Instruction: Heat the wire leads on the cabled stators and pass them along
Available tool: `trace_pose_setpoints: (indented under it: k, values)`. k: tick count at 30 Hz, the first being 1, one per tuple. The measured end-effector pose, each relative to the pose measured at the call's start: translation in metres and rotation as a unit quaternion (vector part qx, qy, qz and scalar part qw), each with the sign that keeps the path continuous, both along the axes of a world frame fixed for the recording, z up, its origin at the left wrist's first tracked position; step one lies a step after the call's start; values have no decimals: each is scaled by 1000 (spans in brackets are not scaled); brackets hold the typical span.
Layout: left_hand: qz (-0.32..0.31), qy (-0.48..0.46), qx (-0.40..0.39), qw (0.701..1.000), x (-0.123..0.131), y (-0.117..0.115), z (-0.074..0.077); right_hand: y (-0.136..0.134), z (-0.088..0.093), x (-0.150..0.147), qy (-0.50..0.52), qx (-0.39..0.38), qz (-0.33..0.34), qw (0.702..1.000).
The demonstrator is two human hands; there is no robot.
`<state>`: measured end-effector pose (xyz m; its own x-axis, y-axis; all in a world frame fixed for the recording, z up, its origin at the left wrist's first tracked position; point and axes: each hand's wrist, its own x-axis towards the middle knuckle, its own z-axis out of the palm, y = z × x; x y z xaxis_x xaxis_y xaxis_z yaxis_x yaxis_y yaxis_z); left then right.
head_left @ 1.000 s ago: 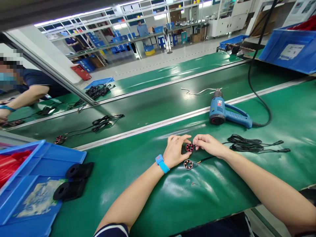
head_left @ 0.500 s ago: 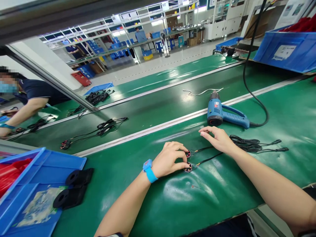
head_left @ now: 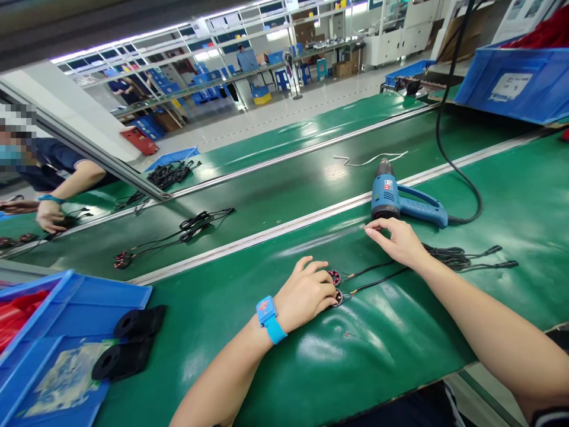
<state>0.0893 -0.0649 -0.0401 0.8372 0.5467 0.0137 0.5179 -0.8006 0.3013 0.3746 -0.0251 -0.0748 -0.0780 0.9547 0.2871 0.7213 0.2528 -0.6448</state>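
My left hand (head_left: 307, 292), with a blue wristband, rests on the green mat with its fingers curled over two small round coil parts (head_left: 334, 277) that lie side by side. Thin black wires run from these parts to a bundle of black cable (head_left: 448, 258) at the right. My right hand (head_left: 397, 240) hovers with fingers stretched out and apart, holding nothing, just in front of the blue heat gun (head_left: 397, 200), which lies on its side on the mat. Its fingertips are close to the gun's round end without clearly touching it.
A conveyor belt (head_left: 275, 190) runs behind the mat and carries a cable assembly (head_left: 186, 228). A blue bin (head_left: 62, 332) and two black foam pieces (head_left: 128, 344) lie at the left. Another blue bin (head_left: 515, 83) stands at the back right. A person's hand (head_left: 50, 214) works at the far left.
My right hand let go of the coil part and moved up and right toward the heat gun. My left hand came down over both coil parts.
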Motion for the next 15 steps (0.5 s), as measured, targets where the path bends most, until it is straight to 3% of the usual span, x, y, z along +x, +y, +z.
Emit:
trace_pose_setpoints:
  k: [11,15]
  values:
    - [-28,25,10,999,2,1,1,4,2,8,-26,42,-7,999]
    - [-17,13,7,1000,2,0,4,7,6,18,-57,66,-46,995]
